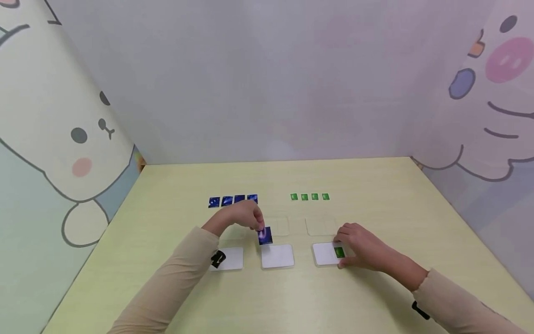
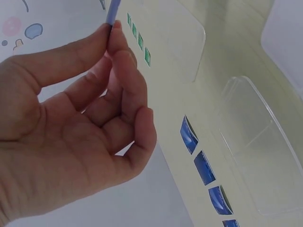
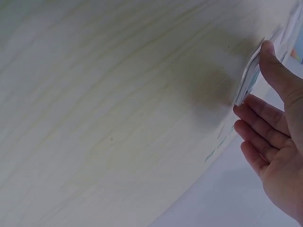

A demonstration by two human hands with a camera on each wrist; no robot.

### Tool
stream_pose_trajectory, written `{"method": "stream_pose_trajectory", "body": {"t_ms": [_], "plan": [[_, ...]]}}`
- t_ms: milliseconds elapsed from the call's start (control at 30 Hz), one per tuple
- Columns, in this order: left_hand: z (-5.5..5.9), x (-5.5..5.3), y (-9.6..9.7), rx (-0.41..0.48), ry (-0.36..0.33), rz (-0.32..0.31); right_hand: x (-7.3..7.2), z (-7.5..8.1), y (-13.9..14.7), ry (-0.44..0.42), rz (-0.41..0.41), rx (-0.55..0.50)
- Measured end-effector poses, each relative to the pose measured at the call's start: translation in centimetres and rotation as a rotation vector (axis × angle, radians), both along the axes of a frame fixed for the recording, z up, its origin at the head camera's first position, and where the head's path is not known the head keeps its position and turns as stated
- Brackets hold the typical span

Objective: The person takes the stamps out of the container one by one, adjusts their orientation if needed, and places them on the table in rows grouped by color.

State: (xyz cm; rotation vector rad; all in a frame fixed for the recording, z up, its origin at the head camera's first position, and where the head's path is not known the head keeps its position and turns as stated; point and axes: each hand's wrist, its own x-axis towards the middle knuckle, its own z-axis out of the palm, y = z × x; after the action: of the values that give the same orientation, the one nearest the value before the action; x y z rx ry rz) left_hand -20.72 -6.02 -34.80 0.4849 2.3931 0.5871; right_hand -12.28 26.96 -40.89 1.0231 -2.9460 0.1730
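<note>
My left hand (image 1: pixel 244 215) pinches a small square blue-purple card (image 1: pixel 264 235) between thumb and fingertips. It holds the card up near the far edge of the middle white-topped box (image 1: pixel 277 256). In the left wrist view the card shows edge-on above the fingertips, with the other fingers loosely curled. My right hand (image 1: pixel 363 248) grips the right white-topped box (image 1: pixel 323 254), thumb at its near edge and fingers at its far edge. A small green card (image 1: pixel 339 252) lies on that box's right end. The box's clear side shows between thumb and fingers in the right wrist view.
A third white-topped box (image 1: pixel 233 258) is partly hidden by the left forearm. Behind the boxes lie clear plastic covers (image 1: pixel 321 226). Farther back are a row of blue cards (image 1: pixel 227 201) and a row of green cards (image 1: pixel 314 196). Walls border the table (image 1: pixel 375 181).
</note>
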Motion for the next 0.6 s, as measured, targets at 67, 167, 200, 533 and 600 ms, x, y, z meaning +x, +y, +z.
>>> {"method": "stream_pose_trajectory", "body": {"t_ms": [67,167,200,533,600], "plan": [[0.1,-0.1,-0.3,-0.002,0.003,0.008,0.0,0.0,0.1,0.009,0.008,-0.007],[0.2,-0.1,-0.9,-0.008,0.013,0.005,0.0,0.0,0.1,0.006,0.01,-0.01],[0.3,-0.2,-1.1,-0.013,0.019,0.001,0.1,-0.1,0.1,0.001,0.006,-0.01],[0.9,-0.6,-3.1,-0.002,0.037,0.008,-0.1,0.1,0.1,-0.002,0.009,-0.009],[0.9,-0.7,-3.4,-0.004,0.031,0.019,0.0,0.1,0.1,-0.007,0.001,-0.008]]}}
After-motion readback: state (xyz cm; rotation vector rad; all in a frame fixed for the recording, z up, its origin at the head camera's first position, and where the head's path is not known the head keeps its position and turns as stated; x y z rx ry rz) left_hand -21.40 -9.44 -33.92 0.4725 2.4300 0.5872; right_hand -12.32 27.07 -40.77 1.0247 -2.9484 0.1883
